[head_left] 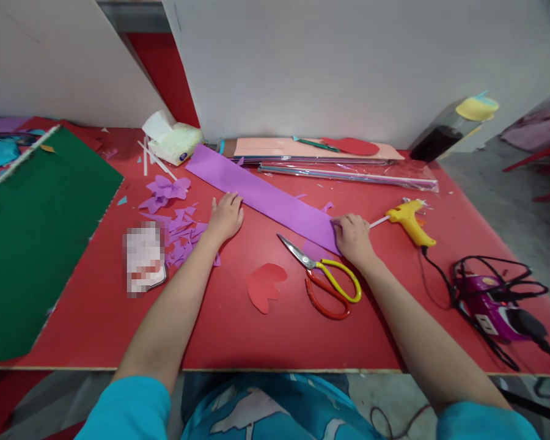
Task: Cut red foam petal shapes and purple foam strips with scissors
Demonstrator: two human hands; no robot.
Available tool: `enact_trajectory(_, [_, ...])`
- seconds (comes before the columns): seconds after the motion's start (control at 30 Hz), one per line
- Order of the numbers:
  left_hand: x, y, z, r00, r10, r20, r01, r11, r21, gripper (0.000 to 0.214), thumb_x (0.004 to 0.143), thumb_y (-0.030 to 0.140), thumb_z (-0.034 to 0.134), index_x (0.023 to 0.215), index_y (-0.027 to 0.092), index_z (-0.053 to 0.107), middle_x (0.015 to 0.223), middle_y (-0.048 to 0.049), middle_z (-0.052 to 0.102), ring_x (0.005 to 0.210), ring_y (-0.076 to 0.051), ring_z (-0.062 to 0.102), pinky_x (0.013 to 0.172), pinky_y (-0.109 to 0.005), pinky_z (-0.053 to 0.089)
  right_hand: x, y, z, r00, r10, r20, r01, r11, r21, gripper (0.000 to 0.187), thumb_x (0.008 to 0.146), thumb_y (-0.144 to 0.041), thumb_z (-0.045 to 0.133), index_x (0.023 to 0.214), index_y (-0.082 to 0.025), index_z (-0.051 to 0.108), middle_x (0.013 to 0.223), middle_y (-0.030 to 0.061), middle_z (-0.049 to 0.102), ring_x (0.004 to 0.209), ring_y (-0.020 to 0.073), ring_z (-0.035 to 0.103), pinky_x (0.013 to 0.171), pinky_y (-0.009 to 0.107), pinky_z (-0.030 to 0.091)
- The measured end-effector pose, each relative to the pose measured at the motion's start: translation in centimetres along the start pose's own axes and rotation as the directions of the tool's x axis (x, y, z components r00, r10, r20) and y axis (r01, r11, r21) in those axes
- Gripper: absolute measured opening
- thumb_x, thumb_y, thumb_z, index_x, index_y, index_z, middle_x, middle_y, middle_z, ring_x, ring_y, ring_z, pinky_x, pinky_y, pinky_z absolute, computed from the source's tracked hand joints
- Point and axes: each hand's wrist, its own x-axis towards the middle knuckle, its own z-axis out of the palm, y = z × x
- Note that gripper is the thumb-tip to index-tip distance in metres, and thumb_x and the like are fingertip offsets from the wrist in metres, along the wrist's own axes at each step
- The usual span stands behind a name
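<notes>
A long purple foam strip (261,194) lies slantwise across the red table (238,330). My left hand (225,217) rests beside the strip's near edge, fingers curled loosely and touching it, holding nothing I can see. My right hand (354,237) is closed on the strip's near right end, pinching its corner. Scissors (323,278) with one yellow and one red handle lie between my arms. A red cut-out shape (266,286) sits to their left.
A yellow glue gun (410,221) lies right of my right hand, its cord running to a purple power strip (490,302). Purple scraps (176,235) and a purple flower (165,190) sit left. Green sheet (32,232) far left; foam sheets (311,150) and tissues (174,142) behind.
</notes>
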Motion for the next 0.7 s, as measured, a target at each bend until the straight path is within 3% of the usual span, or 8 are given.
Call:
enact_trajectory(0.13, [-0.01, 0.03, -0.05, 1.000, -0.001, 0.003, 0.001, 1.000, 0.003, 0.042, 0.086, 0.021, 0.031, 0.124, 0.012, 0.046, 0.136, -0.0131, 0.042, 0.129, -0.027, 0.034, 0.105, -0.058, 0.024, -0.01, 0.07, 0.04, 0.998, 0.009, -0.065, -0.008, 1.000, 0.010, 0.025, 0.083, -0.018, 0.043, 0.101, -0.011, 0.059, 0.097, 0.0158, 0.057, 0.090, 0.0282, 0.047, 0.079, 0.042, 0.039])
enact_trajectory(0.5, [0.01, -0.09, 0.11, 1.000, -0.007, 0.005, 0.007, 1.000, 0.009, 0.042, 0.086, 0.022, 0.032, 0.124, 0.012, 0.045, 0.137, -0.0126, 0.041, 0.129, -0.027, 0.033, 0.105, -0.058, 0.023, 0.22, 0.31, 0.17, 1.000, 0.025, -0.011, -0.024, 0.999, 0.043, 0.025, 0.082, -0.018, 0.041, 0.091, -0.011, 0.064, 0.087, 0.0156, 0.059, 0.083, 0.0277, 0.049, 0.072, 0.040, 0.041])
enact_trajectory(0.7, [-0.03, -0.01, 0.01, 1.000, -0.009, 0.011, 0.009, 1.000, 0.003, 0.042, 0.086, 0.022, 0.031, 0.125, 0.013, 0.045, 0.137, -0.0127, 0.041, 0.129, -0.027, 0.033, 0.105, -0.057, 0.023, 0.25, 0.39, 0.15, 0.998, 0.020, -0.055, -0.013, 0.993, 0.116, 0.017, 0.079, -0.016, 0.043, 0.081, -0.014, 0.060, 0.081, 0.0140, 0.060, 0.079, 0.0262, 0.051, 0.072, 0.040, 0.042])
